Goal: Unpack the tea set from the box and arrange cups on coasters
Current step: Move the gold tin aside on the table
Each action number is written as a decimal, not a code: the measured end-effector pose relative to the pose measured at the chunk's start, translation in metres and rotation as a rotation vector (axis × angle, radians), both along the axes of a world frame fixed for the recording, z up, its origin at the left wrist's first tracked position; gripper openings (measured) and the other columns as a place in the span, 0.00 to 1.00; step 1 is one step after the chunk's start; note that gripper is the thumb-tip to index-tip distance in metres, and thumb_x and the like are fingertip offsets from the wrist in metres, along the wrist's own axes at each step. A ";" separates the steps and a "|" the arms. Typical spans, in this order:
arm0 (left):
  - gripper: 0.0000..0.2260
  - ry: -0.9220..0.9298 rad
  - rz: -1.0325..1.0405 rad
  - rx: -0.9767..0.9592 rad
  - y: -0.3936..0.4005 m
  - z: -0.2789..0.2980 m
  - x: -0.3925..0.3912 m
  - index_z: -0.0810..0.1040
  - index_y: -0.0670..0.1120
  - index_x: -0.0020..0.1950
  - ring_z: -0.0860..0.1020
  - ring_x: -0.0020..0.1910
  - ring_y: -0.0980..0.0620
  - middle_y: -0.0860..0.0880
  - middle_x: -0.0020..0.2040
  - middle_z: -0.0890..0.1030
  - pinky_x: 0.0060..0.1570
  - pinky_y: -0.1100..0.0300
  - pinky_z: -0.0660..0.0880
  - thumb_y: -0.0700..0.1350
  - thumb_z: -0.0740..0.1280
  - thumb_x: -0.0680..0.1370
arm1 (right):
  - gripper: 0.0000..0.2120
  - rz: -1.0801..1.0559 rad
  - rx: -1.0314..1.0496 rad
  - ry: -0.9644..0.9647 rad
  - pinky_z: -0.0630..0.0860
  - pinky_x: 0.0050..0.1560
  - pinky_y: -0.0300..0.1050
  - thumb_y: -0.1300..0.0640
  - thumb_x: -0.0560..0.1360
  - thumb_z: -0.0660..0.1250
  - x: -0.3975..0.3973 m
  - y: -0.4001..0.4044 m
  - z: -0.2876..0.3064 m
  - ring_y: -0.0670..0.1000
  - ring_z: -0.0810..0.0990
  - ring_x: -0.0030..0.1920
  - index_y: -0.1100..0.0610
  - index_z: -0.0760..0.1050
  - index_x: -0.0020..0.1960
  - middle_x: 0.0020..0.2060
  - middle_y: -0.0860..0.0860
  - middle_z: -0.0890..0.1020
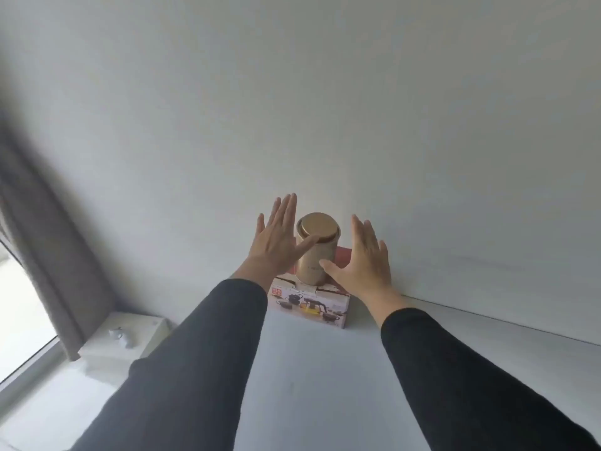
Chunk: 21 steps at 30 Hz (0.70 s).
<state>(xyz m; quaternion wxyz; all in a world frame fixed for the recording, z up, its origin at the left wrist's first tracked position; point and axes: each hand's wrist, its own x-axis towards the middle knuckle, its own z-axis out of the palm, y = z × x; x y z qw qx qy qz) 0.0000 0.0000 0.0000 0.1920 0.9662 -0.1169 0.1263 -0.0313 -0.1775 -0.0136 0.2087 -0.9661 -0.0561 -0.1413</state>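
The person's left hand (279,236) and right hand (364,258) reach forward with fingers spread wide and straight, palms turned inward, holding nothing. Between the two palms stands a gold-coloured cylindrical metal canister with a round recessed lid (317,247). The left thumb crosses in front of its upper rim, and the right thumb tip lies against or just in front of its lower side; whether either actually touches the metal cannot be told from this view.

Under the canister, just below both thumbs, sits the rectangular cardboard tea set box printed with pictures of a dark teapot and cups (309,305), pushed back against the pale wall (325,109) at the far edge of the white tabletop (325,385). The box is closed, so cups and coasters are not in view.

The canister looks rigid and smooth, so probably slippery; a firm wrap of both palms around its mid-body seems safer than pinching the lid, which may come loose. Its weight cannot be judged. The box is likely light card holding fragile ware, best gripped by its two short ends and slid toward the sleeves before opening. The canister must be cleared off first.
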 end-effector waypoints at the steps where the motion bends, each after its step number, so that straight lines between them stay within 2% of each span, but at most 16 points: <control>1: 0.40 0.019 -0.007 0.011 0.003 -0.005 0.007 0.36 0.47 0.78 0.39 0.77 0.54 0.52 0.79 0.41 0.75 0.47 0.40 0.65 0.53 0.77 | 0.49 -0.017 0.028 0.023 0.46 0.75 0.56 0.37 0.70 0.67 0.007 0.006 -0.006 0.51 0.44 0.77 0.54 0.41 0.77 0.78 0.50 0.48; 4: 0.41 0.106 -0.043 0.025 0.013 -0.021 0.027 0.37 0.47 0.78 0.40 0.77 0.53 0.51 0.79 0.42 0.75 0.47 0.41 0.68 0.52 0.76 | 0.51 -0.070 0.108 0.103 0.49 0.74 0.56 0.38 0.68 0.70 0.024 0.018 -0.025 0.52 0.47 0.77 0.55 0.43 0.77 0.77 0.51 0.53; 6: 0.42 0.162 -0.096 0.012 0.015 -0.030 0.036 0.36 0.47 0.78 0.43 0.78 0.52 0.50 0.79 0.45 0.75 0.45 0.42 0.68 0.53 0.75 | 0.51 -0.107 0.150 0.138 0.55 0.73 0.58 0.36 0.65 0.71 0.035 0.023 -0.038 0.54 0.54 0.76 0.54 0.47 0.77 0.75 0.53 0.59; 8: 0.43 0.201 -0.148 -0.016 0.016 -0.038 0.044 0.36 0.48 0.78 0.51 0.77 0.51 0.49 0.79 0.52 0.75 0.44 0.48 0.67 0.54 0.75 | 0.50 -0.123 0.203 0.132 0.65 0.67 0.59 0.35 0.60 0.71 0.044 0.025 -0.046 0.56 0.65 0.70 0.50 0.52 0.75 0.68 0.51 0.69; 9: 0.43 0.225 -0.170 -0.029 0.016 -0.042 0.048 0.36 0.48 0.78 0.59 0.75 0.48 0.46 0.77 0.59 0.73 0.43 0.54 0.67 0.55 0.75 | 0.49 -0.122 0.240 0.128 0.69 0.64 0.58 0.36 0.59 0.72 0.046 0.027 -0.049 0.54 0.69 0.66 0.47 0.54 0.73 0.65 0.48 0.72; 11: 0.44 0.278 -0.187 -0.076 0.015 -0.050 0.053 0.37 0.52 0.77 0.76 0.59 0.43 0.42 0.66 0.74 0.63 0.46 0.69 0.71 0.55 0.72 | 0.46 -0.101 0.334 0.139 0.72 0.61 0.53 0.41 0.60 0.75 0.049 0.028 -0.053 0.52 0.73 0.63 0.45 0.56 0.72 0.62 0.45 0.74; 13: 0.47 0.283 -0.201 -0.152 0.013 -0.055 0.054 0.39 0.57 0.76 0.80 0.45 0.44 0.42 0.57 0.79 0.52 0.48 0.76 0.77 0.51 0.66 | 0.47 -0.075 0.414 0.170 0.73 0.58 0.45 0.47 0.62 0.77 0.050 0.028 -0.052 0.51 0.75 0.61 0.46 0.55 0.73 0.62 0.46 0.74; 14: 0.47 0.262 -0.212 -0.172 0.012 -0.057 0.056 0.41 0.59 0.76 0.80 0.43 0.45 0.43 0.55 0.80 0.49 0.48 0.77 0.79 0.50 0.64 | 0.47 -0.066 0.438 0.182 0.72 0.55 0.41 0.49 0.63 0.78 0.052 0.026 -0.052 0.52 0.75 0.61 0.48 0.54 0.74 0.62 0.47 0.74; 16: 0.46 0.228 -0.227 -0.176 0.009 -0.058 0.060 0.45 0.58 0.76 0.80 0.45 0.44 0.44 0.55 0.81 0.48 0.48 0.77 0.79 0.50 0.64 | 0.47 -0.050 0.468 0.178 0.70 0.52 0.38 0.51 0.64 0.78 0.053 0.023 -0.054 0.52 0.75 0.61 0.49 0.53 0.74 0.63 0.48 0.74; 19: 0.47 0.215 -0.262 -0.168 -0.006 -0.052 0.061 0.47 0.56 0.76 0.80 0.53 0.43 0.44 0.58 0.80 0.52 0.49 0.76 0.79 0.50 0.64 | 0.46 -0.093 0.474 0.166 0.73 0.53 0.42 0.50 0.63 0.78 0.051 0.011 -0.053 0.53 0.76 0.61 0.48 0.54 0.73 0.63 0.48 0.74; 21: 0.48 0.241 -0.293 -0.152 -0.022 -0.048 0.058 0.46 0.56 0.76 0.80 0.52 0.42 0.42 0.55 0.81 0.51 0.48 0.76 0.80 0.48 0.63 | 0.46 -0.125 0.475 0.161 0.72 0.54 0.42 0.50 0.64 0.77 0.044 -0.002 -0.050 0.53 0.76 0.61 0.49 0.54 0.73 0.63 0.48 0.75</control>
